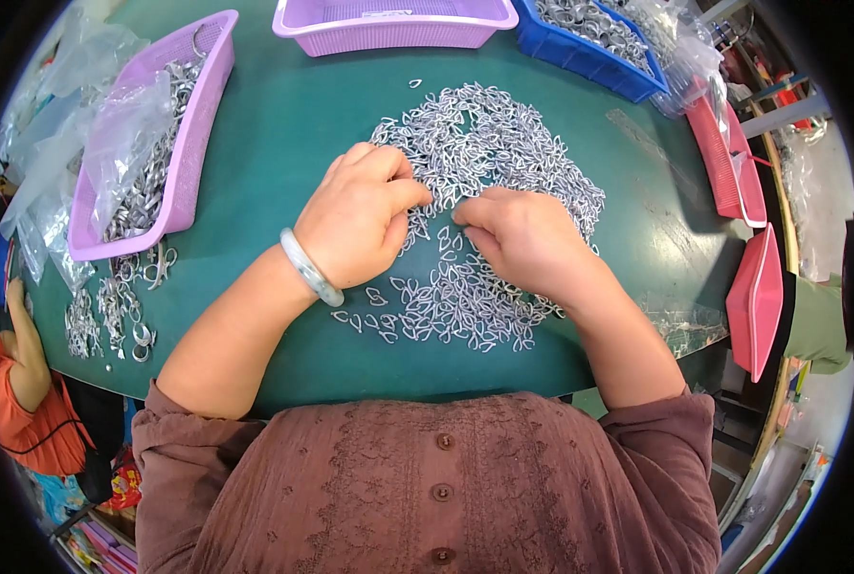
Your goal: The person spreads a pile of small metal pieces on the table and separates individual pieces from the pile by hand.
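A broad pile of small silver teardrop-shaped metal loops (503,124) lies on the green tabletop, with a smaller heap of the same loops (470,306) nearer to me. My left hand (365,210), a pale bangle (310,268) on its wrist, rests at the pile's left edge with fingers curled down into the loops. Facing it, my right hand (522,234) has thumb and forefinger drawn together in a pinch over the pile. Whatever either hand's fingertips grip is too small or too covered to make out. A few loose loops lie between the two heaps.
At the left stands a purple basket (211,105) of metal pieces and plastic bags, with metal jewellery parts (116,311) beside it. Another purple basket (398,36) and a blue one (589,62) line the far edge. Pink trays (757,301) sit at right. Another person's arm (27,354) shows far left.
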A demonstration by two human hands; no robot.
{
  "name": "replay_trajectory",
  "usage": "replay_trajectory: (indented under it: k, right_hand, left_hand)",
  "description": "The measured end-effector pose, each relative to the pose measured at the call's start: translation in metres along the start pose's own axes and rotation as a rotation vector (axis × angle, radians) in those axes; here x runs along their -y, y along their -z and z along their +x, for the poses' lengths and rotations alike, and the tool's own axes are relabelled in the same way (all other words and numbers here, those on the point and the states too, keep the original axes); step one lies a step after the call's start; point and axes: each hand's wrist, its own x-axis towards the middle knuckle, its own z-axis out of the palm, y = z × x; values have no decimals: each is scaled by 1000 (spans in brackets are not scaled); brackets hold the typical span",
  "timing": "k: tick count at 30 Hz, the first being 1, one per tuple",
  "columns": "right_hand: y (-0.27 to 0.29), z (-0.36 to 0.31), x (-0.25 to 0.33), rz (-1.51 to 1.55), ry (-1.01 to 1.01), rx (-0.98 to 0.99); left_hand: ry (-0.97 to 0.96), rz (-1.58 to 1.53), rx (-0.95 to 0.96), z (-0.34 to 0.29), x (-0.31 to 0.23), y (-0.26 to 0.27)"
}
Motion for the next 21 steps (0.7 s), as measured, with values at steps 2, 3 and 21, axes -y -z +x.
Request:
replay_trajectory:
  k: [2,3,21]
  right_hand:
    - [3,-2,-5,11,27,14]
    - [5,-2,-6,22,-11,-9]
    - [-20,19,17,62,31,-78]
  left_hand:
    - [-7,13,13,-1,-1,3]
    - [1,29,46,-2,-2,5]
    - [37,55,109,-19,-5,15]
